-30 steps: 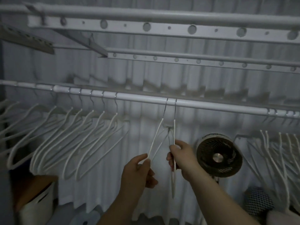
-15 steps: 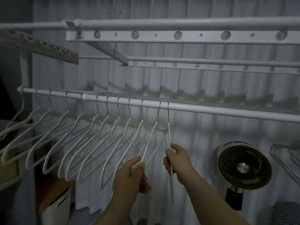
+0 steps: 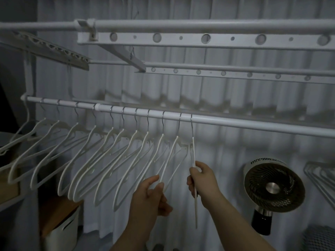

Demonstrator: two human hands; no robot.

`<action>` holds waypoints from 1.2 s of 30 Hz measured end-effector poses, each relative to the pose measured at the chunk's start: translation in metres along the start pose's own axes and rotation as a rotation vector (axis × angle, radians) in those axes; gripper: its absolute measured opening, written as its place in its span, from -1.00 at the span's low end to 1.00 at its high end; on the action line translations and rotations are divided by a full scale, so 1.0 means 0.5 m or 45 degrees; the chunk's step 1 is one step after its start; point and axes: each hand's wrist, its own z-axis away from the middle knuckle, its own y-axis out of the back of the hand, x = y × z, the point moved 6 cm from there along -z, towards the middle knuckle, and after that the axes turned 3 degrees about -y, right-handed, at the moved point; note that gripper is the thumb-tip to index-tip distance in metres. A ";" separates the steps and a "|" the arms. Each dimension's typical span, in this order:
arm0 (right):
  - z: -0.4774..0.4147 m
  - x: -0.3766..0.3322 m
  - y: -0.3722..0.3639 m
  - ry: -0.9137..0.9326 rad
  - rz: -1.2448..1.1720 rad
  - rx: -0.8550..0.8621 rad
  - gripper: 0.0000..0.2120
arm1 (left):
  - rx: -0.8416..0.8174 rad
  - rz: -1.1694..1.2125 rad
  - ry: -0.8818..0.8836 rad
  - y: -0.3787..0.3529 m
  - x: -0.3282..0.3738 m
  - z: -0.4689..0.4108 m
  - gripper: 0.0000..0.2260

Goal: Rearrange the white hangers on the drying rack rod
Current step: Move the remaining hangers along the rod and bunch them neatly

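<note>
Dim room, pale curtain (image 3: 226, 160) behind. At six o'clock both hands are raised: my left hand (image 3: 148, 194) pinches the arm of the second-last hanger (image 3: 171, 165), my right hand (image 3: 203, 180) curls around the last hanger (image 3: 193, 156). From nine o'clock, white hangers (image 3: 101, 160) sit grouped on the rod (image 3: 253, 125). I judge the further hangers (image 3: 315, 180) at three o'clock remain.

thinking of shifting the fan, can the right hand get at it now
Probably, once freed. The fan sits just right of the right hand with nothing between them, though it looks further back. That hand grips a hanger and would have to let go first.
</note>
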 end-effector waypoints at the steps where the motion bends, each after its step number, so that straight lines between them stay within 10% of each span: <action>1: 0.001 0.002 0.004 0.000 -0.007 0.011 -0.63 | 0.001 0.003 0.005 0.000 0.000 0.000 -0.80; 36: 0.016 -0.010 0.037 0.052 0.015 0.145 -0.59 | 0.100 -0.307 -0.158 0.030 0.024 0.014 -0.90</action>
